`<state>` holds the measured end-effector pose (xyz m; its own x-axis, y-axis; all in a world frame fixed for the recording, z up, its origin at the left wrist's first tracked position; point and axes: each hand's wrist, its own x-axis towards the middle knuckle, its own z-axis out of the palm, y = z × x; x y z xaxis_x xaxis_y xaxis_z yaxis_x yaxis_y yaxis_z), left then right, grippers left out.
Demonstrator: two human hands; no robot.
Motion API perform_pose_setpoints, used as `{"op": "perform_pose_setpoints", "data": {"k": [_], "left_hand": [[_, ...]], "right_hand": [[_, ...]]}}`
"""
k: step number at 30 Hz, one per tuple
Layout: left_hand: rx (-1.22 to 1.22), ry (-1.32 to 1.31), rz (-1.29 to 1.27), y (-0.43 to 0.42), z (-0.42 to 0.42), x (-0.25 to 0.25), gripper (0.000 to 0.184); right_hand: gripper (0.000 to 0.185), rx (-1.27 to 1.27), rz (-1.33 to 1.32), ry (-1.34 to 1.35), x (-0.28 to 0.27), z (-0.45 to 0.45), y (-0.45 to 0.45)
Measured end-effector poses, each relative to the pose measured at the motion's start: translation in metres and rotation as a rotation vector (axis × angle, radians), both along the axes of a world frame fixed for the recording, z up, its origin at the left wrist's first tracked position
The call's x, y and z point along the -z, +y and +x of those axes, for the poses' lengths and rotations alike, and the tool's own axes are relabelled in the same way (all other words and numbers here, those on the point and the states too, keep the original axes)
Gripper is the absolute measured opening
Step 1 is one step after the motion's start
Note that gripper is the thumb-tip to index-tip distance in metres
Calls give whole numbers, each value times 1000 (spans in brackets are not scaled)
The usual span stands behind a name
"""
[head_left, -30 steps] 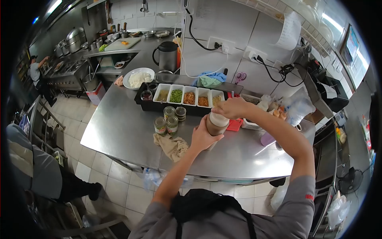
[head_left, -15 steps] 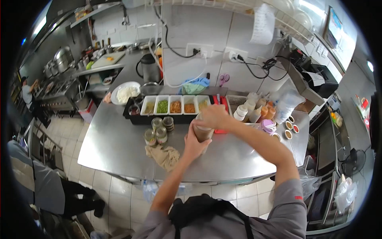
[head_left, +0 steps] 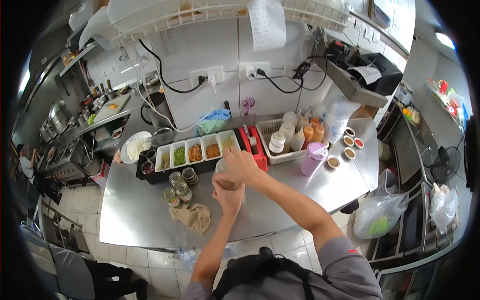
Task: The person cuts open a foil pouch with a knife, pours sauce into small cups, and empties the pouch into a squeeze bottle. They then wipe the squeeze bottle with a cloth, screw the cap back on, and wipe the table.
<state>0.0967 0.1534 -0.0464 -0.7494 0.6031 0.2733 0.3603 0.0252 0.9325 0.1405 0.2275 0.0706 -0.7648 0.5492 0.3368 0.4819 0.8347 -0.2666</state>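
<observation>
Both of my hands are on a tall container [head_left: 228, 185] with brownish contents, held upright over the steel counter near its middle. My left hand [head_left: 229, 200] is wrapped round the lower part. Across the top lies my right hand [head_left: 240, 166], its fingers closed over the upper end and hiding most of it. Whether that end is a lid or an open mouth I cannot tell. Just beyond stands a black holder with several white tubs [head_left: 196, 152] of chopped food. To the left are several lidded glass jars [head_left: 183, 192] and a crumpled beige cloth [head_left: 196, 220].
Right of the holder are a red tape dispenser [head_left: 254, 149], a white basket [head_left: 280, 159] of squeeze bottles, a lilac tumbler [head_left: 313, 159] and several small sauce cups [head_left: 333, 161]. A plate of white food [head_left: 138, 148] sits at left. Co-workers [head_left: 70, 272] stand at left.
The head view has shifted right and tilted, so the counter items appear further left. My right hand is lower over the container's top; both hands still hold it.
</observation>
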Motion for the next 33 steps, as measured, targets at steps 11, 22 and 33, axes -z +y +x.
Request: {"op": "perform_pose_setpoints", "data": {"k": [11, 22, 33], "left_hand": [[14, 597, -599, -148, -128, 58, 39], [46, 651, -352, -169, -88, -5, 14], [46, 402, 149, -5, -47, -105, 14]], "right_hand": [[31, -123, -120, 506, 93, 30, -69], [14, -94, -455, 545, 118, 56, -89], [29, 289, -554, 859, 38, 43, -1]]}}
